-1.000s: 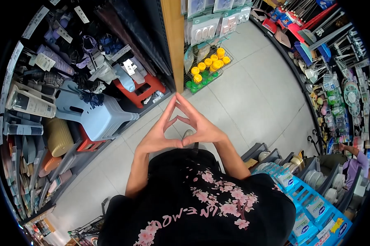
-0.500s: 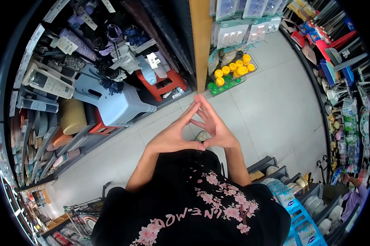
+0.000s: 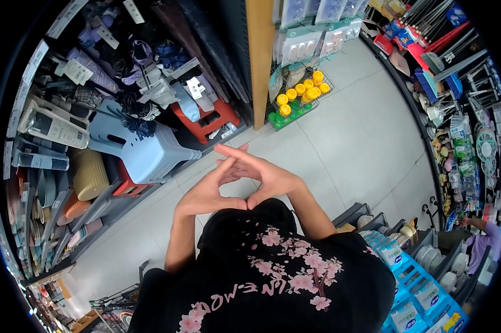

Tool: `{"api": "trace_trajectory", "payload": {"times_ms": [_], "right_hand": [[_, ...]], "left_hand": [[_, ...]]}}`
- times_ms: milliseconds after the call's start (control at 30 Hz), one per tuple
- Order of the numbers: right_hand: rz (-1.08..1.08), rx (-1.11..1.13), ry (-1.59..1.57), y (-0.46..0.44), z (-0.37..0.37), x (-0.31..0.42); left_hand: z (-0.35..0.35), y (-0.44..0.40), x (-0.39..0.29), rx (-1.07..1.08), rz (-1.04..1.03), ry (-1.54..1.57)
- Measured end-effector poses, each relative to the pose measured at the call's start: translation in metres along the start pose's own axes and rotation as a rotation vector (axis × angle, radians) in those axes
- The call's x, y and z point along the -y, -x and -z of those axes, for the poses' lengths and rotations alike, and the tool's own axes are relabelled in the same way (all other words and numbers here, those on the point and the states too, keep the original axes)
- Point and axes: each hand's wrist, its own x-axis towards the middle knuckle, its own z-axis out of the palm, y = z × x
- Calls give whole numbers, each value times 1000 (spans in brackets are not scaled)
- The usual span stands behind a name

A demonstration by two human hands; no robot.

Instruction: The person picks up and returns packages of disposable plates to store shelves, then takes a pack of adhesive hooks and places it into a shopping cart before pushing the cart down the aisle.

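In front of the black shirt (image 3: pixel 283 250) with pink blossoms, my two hands meet over the floor. My left hand (image 3: pixel 206 194) has its fingers stretched out and nothing in it. Crossing over its fingertips are the straight fingers of my right hand (image 3: pixel 272 177), also without any object. The thumb tips touch, so the hands frame a gap between them. Some left fingers are partly hidden behind the right ones.
Shelves at left hold a light-blue plastic stool (image 3: pixel 156 150), a red stool (image 3: pixel 206 122) and umbrellas. A wire basket (image 3: pixel 296 117) of yellow-capped bottles stands beside a wooden post (image 3: pixel 257 66). Blue packs (image 3: pixel 422 294) are at lower right; a person in a purple sleeve (image 3: pixel 483 244) is beyond.
My hands have shifted left in view and tilted leftward. The fingertips, which met in a peak, now overlap with the right fingers across the left. The surroundings have shifted slightly left.
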Motion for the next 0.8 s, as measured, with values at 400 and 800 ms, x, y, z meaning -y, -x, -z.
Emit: {"api": "trace_trajectory", "payload": {"times_ms": [400,800], "right_hand": [[-207,391,224,-76,-61,-23],[-210,732,419,-166,-155,-61]], "left_hand": [[32,137,48,-190,-160,174],[34,224,61,-331,-370,248]]}}
